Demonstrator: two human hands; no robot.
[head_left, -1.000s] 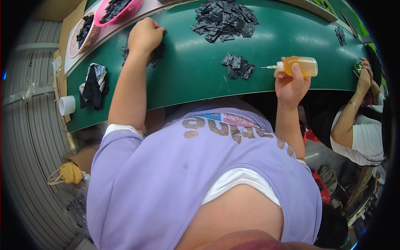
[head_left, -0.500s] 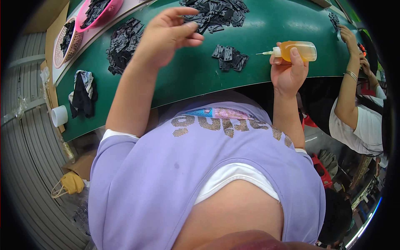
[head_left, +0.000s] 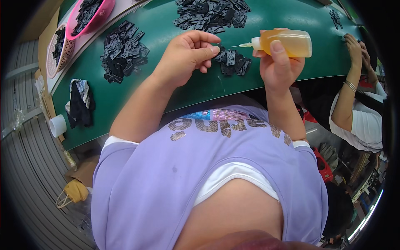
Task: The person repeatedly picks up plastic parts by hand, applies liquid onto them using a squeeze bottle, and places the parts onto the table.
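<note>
My right hand (head_left: 280, 68) is wrapped round a clear squeeze bottle (head_left: 296, 43) of amber liquid. The bottle lies nearly level, its thin needle tip pointing left, toward my other hand. Thumb and index finger of my left hand (head_left: 184, 57) come together in a pinch just left of that tip; whatever is between them is too small or hidden to make out. Right beside the fingertips, under the needle, a small group of flat black plastic pieces (head_left: 235, 64) lies on the green tabletop (head_left: 187, 93).
Larger heaps of black pieces lie at the far middle (head_left: 212, 14) and left (head_left: 121, 52). A pink bowl (head_left: 92, 27) and a pale basket (head_left: 52, 62) hold more. A dark cloth (head_left: 80, 106) and white cup (head_left: 58, 126) sit at left. Another person's hand (head_left: 353, 48) is at right.
My left hand has come down and right from the far heap to beside the small group, its fingers now pinched. The bottle has moved up and slightly left, its tip nearer the left fingers.
</note>
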